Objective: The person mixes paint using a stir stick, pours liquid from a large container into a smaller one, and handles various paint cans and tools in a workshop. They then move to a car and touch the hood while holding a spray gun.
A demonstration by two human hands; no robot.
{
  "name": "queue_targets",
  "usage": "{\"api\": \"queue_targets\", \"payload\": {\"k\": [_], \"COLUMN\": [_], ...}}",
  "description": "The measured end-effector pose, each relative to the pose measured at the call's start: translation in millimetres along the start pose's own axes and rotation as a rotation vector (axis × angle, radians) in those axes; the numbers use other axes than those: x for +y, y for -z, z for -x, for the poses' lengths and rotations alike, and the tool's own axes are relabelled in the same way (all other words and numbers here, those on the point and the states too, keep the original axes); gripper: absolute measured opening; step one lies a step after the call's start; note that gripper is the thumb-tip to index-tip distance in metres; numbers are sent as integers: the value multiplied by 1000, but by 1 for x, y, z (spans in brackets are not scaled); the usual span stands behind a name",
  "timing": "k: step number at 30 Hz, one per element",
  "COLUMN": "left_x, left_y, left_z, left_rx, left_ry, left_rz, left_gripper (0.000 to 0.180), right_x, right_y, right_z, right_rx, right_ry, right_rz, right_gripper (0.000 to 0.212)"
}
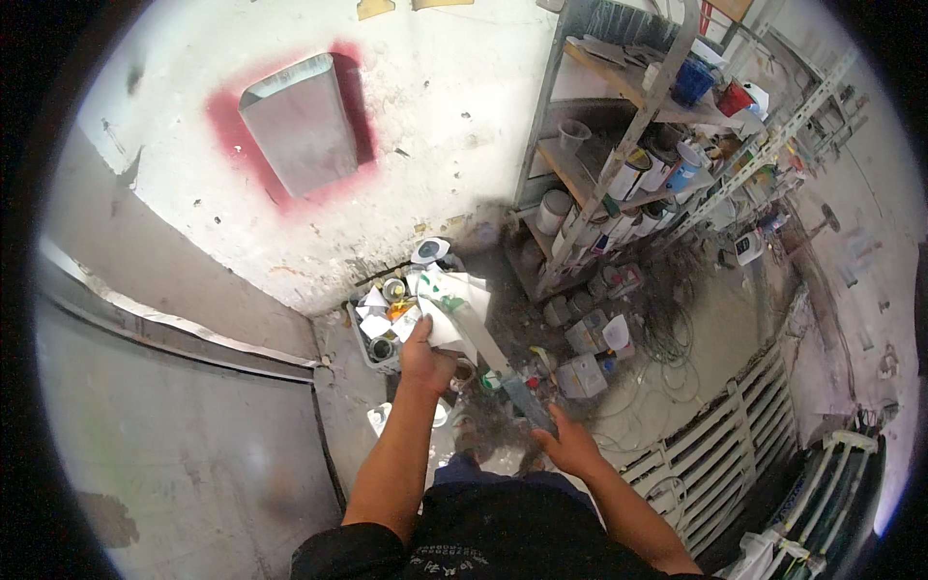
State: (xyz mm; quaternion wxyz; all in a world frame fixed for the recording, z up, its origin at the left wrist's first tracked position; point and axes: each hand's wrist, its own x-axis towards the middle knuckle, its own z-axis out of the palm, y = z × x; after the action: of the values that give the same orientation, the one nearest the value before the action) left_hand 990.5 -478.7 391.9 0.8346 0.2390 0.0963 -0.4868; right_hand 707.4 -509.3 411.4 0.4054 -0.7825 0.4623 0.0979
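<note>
My left hand grips the upper part of a long flat white piece smeared with green paint. It slants down to a darker grey end, which my right hand holds from below. The piece hangs over a small crate on the floor, filled with paint tins and white scraps. A round white tin stands just behind the crate against the wall.
A metal shelf rack at the right carries many paint cans and tubs. More cans and boxes and loose cables litter the floor. A white slatted grille lies at the lower right. On the wall, a grey panel has red spray around it.
</note>
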Motion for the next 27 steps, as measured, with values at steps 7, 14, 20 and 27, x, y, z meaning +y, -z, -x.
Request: {"api": "queue_targets", "payload": {"k": [7,14,20,27], "left_x": [5,1,-4,-2], "left_y": [-9,-27,-37,-36], "left_z": [-3,4,9,9], "left_rx": [50,60,19,-97], "left_ry": [-15,2,-11,16], "left_rz": [23,36,75,64], "left_gripper": [36,37,40,40], "right_x": [3,-5,-35,-14], "right_y": [33,50,42,14], "right_z": [37,23,-14,-34], "right_rx": [-110,240,78,-81], "right_ry": [-213,189,172,149], "right_rz": [-20,134,182,-122], "right_gripper": [77,75,71,64]}}
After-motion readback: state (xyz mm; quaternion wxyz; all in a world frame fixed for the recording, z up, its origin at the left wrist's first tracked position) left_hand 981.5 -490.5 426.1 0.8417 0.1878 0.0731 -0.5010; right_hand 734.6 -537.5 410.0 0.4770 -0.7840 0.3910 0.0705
